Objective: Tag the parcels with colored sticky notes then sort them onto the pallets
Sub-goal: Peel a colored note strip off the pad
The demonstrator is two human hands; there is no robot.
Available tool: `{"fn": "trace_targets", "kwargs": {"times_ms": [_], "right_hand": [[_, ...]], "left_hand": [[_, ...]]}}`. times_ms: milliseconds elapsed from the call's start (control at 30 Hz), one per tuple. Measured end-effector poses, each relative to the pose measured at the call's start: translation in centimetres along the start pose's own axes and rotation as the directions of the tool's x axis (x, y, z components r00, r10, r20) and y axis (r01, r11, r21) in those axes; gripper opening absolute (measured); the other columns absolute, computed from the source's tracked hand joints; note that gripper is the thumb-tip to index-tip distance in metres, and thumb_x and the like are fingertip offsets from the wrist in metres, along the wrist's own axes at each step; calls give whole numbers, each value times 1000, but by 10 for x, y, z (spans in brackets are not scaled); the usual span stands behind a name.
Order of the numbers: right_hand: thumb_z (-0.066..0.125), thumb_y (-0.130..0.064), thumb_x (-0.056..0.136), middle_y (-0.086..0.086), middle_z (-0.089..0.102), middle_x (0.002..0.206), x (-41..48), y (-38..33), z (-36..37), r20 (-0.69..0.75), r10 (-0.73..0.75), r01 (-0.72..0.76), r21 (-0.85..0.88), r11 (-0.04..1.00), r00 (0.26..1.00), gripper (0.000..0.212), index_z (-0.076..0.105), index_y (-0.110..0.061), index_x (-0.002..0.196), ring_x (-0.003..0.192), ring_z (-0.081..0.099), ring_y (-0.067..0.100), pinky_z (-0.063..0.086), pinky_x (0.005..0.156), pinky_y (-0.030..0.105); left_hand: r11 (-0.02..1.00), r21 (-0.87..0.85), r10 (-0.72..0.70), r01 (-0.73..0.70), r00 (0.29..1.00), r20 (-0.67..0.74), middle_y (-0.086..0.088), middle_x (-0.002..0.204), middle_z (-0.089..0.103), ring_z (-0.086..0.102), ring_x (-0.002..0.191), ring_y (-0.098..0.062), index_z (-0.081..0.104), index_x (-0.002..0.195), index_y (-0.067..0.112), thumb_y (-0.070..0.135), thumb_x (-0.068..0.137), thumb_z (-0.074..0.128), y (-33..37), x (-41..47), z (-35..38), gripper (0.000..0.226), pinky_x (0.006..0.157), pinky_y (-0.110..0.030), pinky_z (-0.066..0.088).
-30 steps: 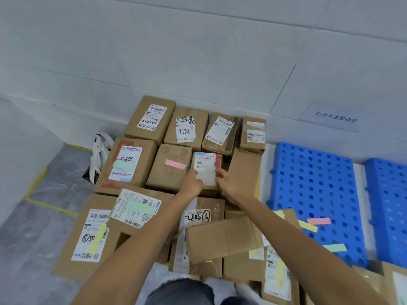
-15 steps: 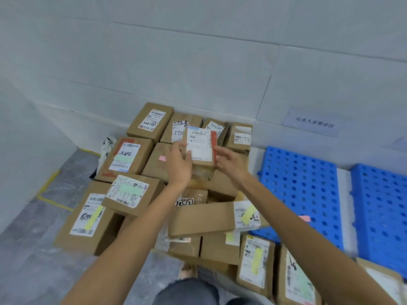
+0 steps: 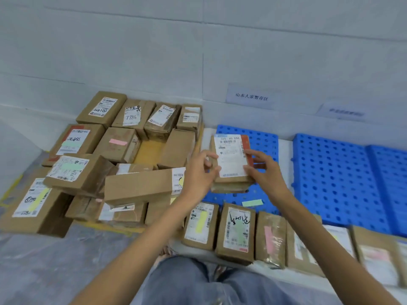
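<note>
Left hand (image 3: 198,172) and right hand (image 3: 267,175) grasp the small brown cardboard parcel (image 3: 231,159) over the blue perforated plastic pallet (image 3: 263,137). No tag visible: tagging step. Next likely requires the green sticky note (image 3: 252,202) by the pallet's front edge.

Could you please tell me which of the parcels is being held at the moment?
The small parcel with the red edge, held between the left grip and right grip over the blue pallet; all others lie untouched.

Pale tiled wall (image 3: 154,51) at back w/ 2 paper signs: one (image 3: 251,98) w/ printed characters, the other (image 3: 345,112) too blurred to read. Grey floor (image 3: 55,271) at left, yellow tape line (image 3: 12,187) along its edge. Denim-clad knee (image 3: 187,282) at bottom centre.
</note>
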State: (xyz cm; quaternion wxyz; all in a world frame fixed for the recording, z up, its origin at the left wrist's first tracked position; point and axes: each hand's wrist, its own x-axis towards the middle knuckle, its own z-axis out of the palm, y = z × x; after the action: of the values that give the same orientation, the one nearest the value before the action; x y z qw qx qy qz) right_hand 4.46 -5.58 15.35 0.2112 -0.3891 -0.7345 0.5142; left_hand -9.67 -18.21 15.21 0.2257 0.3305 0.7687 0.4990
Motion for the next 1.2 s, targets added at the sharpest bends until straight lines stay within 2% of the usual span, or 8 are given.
{"fn": "trace_targets", "kwargs": {"times_ms": [133, 233, 367, 500, 667, 833, 1000, 1200], "right_hand": [[66, -6, 86, 2, 54, 106, -36, 49, -23, 40, 113, -112, -35, 993, 993, 38, 60, -23, 119, 89, 56, 10, 46, 67, 17], [66, -8, 86, 1, 55, 107, -57, 79, -26, 86, 190, -186, -48, 981, 978, 37, 60, -26, 118, 89, 58, 7, 47, 66, 17], [68, -3, 83, 5, 61, 101, -77, 102, -19, 155, 260, -254, -59, 965, 953, 37, 61, -28, 109, 85, 59, 10, 46, 64, 10], [69, -8, 83, -1, 62, 91, -74, 109, -19, 197, 192, -182, -65, 981, 961, 26, 63, -30, 95, 82, 58, 10, 44, 70, 6], [65, -7, 87, -4, 60, 79, -29, 129, -37, 35, 89, -77, -257, 963, 995, 10, 64, -17, 91, 75, 57, 13, 48, 74, 26], [66, -14, 87, 5, 49, 106, 23, 168, -28, 320, 193, 84, -682, 726, 928, 24, 58, -13, 110, 104, 52, 24, 41, 80, 28], [70, -23, 84, 7, 46, 120, 41, 194, -11, 391, 256, 175, -785, 595, 884, 38, 51, -13, 116, 112, 46, 23, 44, 84, 33], [72, -16, 81, -1, 43, 83, 61, 202, -19, 412, 280, 161, -764, 624, 867, 33, 40, -18, 72, 84, 45, 21, 37, 66, 30]], "left_hand": [[995, 51, -90, 84, 987, 131, -1, 73, 47, 54, 71, -18, 59, 97, 24, 9, 83, 71, -25, -41, 42, 23, 68, -17, 45], [984, 130, -142, 119, 972, 185, -1, 74, 49, 52, 68, -12, 58, 97, 24, 12, 83, 72, -42, -60, 59, 23, 66, -18, 44], [963, 241, -172, 119, 961, 216, -2, 76, 53, 55, 74, -14, 57, 95, 23, 13, 82, 72, -64, -77, 67, 23, 77, -34, 51], [958, 269, -145, 94, 973, 177, 7, 84, 51, 53, 74, -6, 57, 92, 20, 16, 85, 69, -75, -80, 67, 15, 77, -33, 51], [948, 309, -118, 69, 983, 143, 11, 95, 54, 55, 82, 1, 53, 89, 29, 28, 92, 55, -77, -69, 65, 4, 75, -31, 51], [949, 308, -97, 72, 993, 68, 11, 103, 54, 51, 91, 6, 50, 95, 30, 19, 95, 52, -69, -57, 67, 11, 73, -20, 45], [956, 285, -76, 67, 997, 19, 11, 104, 56, 53, 95, 0, 52, 97, 27, 13, 94, 52, -71, -50, 69, 15, 75, -32, 53], [964, 250, -94, 94, 996, -9, 13, 103, 58, 56, 96, -6, 54, 99, 25, 7, 93, 52, -70, -49, 65, 20, 76, -27, 51]]}}
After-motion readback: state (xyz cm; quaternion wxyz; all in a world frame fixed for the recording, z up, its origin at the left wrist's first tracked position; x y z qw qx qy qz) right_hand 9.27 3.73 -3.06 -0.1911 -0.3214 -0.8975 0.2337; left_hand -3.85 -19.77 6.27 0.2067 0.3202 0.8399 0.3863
